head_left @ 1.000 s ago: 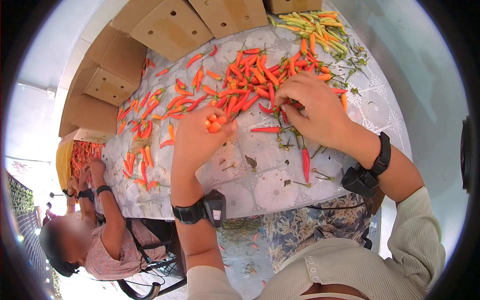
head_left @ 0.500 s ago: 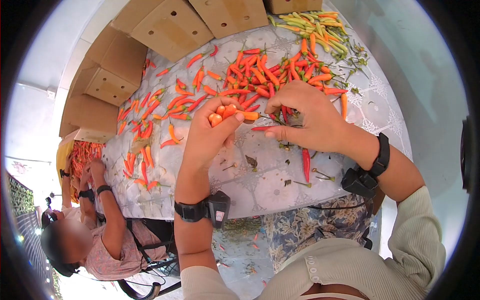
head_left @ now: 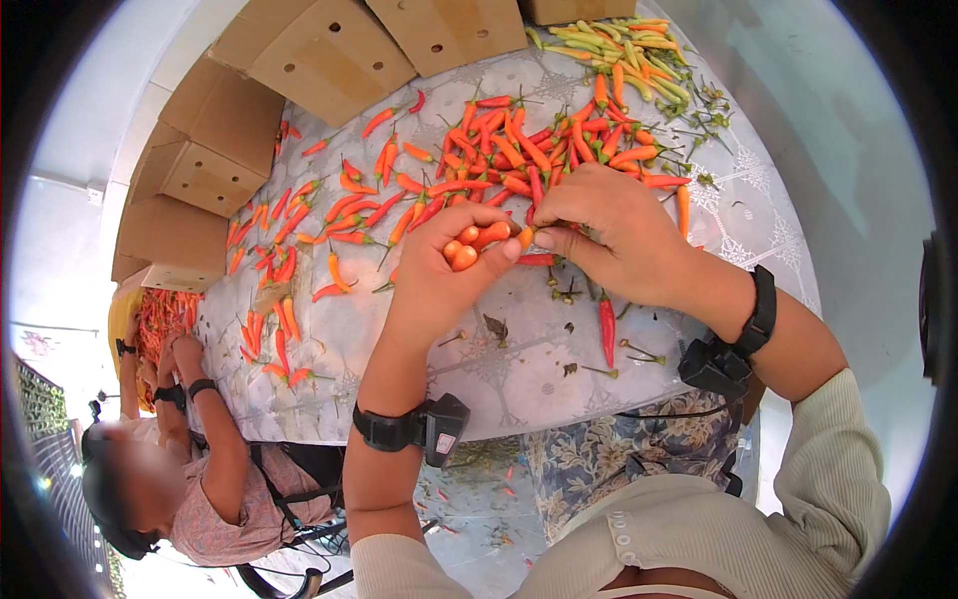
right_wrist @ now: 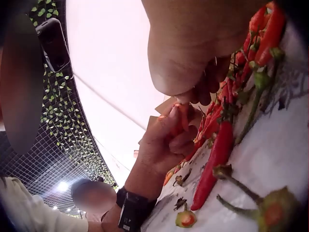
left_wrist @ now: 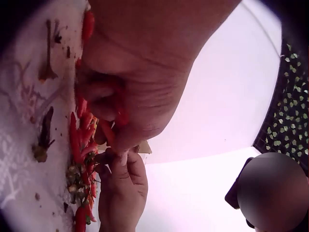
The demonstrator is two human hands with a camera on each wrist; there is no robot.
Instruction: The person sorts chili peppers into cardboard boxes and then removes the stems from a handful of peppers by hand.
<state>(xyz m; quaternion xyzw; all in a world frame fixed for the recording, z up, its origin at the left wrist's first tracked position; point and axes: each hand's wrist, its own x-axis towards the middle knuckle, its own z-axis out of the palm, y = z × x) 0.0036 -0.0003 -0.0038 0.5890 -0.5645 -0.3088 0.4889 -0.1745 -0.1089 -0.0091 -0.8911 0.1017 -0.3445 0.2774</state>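
My left hand grips several orange chili peppers in its curled fingers, their smooth ends showing above the thumb. One more orange chili sticks out between thumb and forefinger toward my right hand. Right thumb and forefinger pinch this chili's stem end, and the two hands' fingertips meet there. In the right wrist view, the left hand shows orange peppers under its thumb. Just beyond the hands lies a heap of red and orange chilies with green stems. A single red chili lies nearer the table's front edge.
Cardboard boxes line the table's far and left sides. Yellow-green chilies are heaped at the far right beside loose stems. More chilies lie scattered on the left. Another person sits at the left, hands at red chilies.
My left hand has moved right and up to meet the right hand, bringing an orange chili forward between thumb and forefinger. The right hand has left the heap and now pinches that chili's stem end.
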